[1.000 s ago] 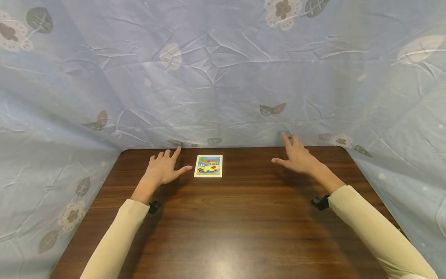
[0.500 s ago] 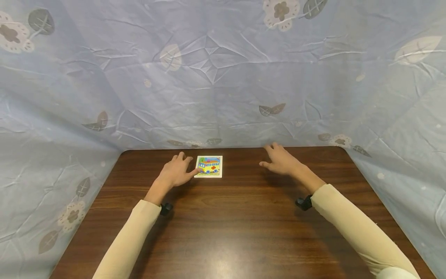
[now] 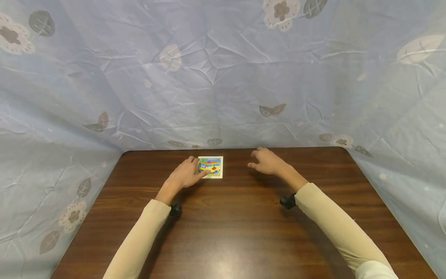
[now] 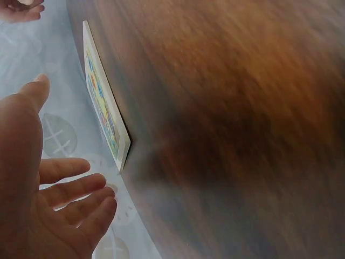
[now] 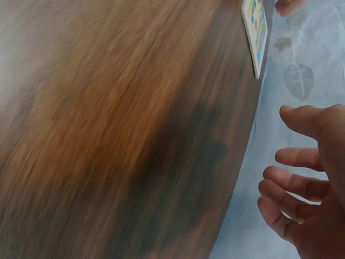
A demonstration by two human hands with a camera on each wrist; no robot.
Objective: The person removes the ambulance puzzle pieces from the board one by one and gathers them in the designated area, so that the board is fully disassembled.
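Note:
A thin square picture board (image 3: 214, 166) with a white border lies flat near the table's far edge; it shows a yellow cartoon ambulance with a red cross. My left hand (image 3: 185, 173) hovers over its left side, the thumb overlapping the picture in the head view. In the left wrist view the fingers (image 4: 73, 189) are loosely bent and stand apart from the board's pale edge (image 4: 108, 91). To the right of the board, my right hand (image 3: 267, 162) hangs above the table with relaxed fingers (image 5: 294, 183), holding nothing. Both palms face inward.
The dark brown wood-grain table (image 3: 223, 224) has rounded far corners. A pale blue cloth (image 3: 223, 97) printed with leaves and flowers hangs behind the table and along both sides. Black wrist cameras (image 3: 287, 201) sit at the cuffs of the cream sleeves (image 3: 334, 221).
Both hands have moved inward toward the board, the left one rightward until it overlaps the picture, the right one leftward and slightly nearer. The board stays in place.

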